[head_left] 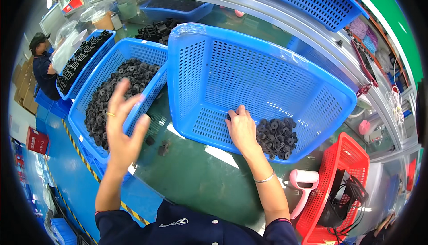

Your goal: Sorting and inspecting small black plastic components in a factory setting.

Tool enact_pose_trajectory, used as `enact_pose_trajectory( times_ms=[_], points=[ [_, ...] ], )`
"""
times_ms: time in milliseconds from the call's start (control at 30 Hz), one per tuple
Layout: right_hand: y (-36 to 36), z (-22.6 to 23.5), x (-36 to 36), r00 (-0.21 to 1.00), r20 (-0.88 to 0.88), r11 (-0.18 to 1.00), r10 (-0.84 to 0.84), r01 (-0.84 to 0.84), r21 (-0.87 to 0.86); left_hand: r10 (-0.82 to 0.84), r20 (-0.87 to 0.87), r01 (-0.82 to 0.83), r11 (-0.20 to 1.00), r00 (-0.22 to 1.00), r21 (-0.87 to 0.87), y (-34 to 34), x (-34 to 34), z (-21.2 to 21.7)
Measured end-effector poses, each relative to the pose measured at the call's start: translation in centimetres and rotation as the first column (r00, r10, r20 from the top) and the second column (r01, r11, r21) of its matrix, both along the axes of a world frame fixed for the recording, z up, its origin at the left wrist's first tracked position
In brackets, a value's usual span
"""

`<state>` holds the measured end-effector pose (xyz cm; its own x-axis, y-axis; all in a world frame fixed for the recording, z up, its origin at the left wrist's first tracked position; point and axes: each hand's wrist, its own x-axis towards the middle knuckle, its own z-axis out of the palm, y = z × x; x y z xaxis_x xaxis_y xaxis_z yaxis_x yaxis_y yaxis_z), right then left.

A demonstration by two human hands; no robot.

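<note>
- The right hand (pixel 242 129) reaches into the tilted blue basket (pixel 267 75) on the green tabletop (pixel 196 178), fingers curled on the small black ring parts (pixel 276 137) heaped in its lower corner; I cannot tell whether it pinches one.
- The left hand (pixel 121 124) is raised, fingers spread and empty, over the second blue basket (pixel 96 78), which is full of similar parts.
- Judged step: gathering parts from the nearly emptied basket.
- The next move calls for a firm grip on the loose rings before lifting.

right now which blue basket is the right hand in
The tilted basket in the middle, nearly empty. The right hand rests by its small pile of black parts; the other blue baskets lie flat and fuller.
</note>
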<state>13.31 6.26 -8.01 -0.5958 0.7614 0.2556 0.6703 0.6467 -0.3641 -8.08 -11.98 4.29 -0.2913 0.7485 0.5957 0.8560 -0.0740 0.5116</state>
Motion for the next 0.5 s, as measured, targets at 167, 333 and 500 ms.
enact_pose_trajectory(
  times_ms=[167,333,500],
  points=[
    [-0.2,0.1,0.8,0.999,-0.028,0.996,-0.043,0.041,-0.079,-0.258,0.823,0.460,0.888,0.506,-0.005,1.8,6.1,-3.9],
    [0.7,-0.7,1.7,0.970,-0.241,0.990,-0.022,-0.012,-0.141,0.047,0.963,0.496,0.863,-0.265,0.095,5.8,8.9,-8.8],
    [-0.9,3.2,3.0,0.890,-0.456,0.931,0.012,-0.177,-0.320,0.158,0.738,0.517,0.807,-0.656,0.286,9.0,10.0,-11.5]
  ],
)
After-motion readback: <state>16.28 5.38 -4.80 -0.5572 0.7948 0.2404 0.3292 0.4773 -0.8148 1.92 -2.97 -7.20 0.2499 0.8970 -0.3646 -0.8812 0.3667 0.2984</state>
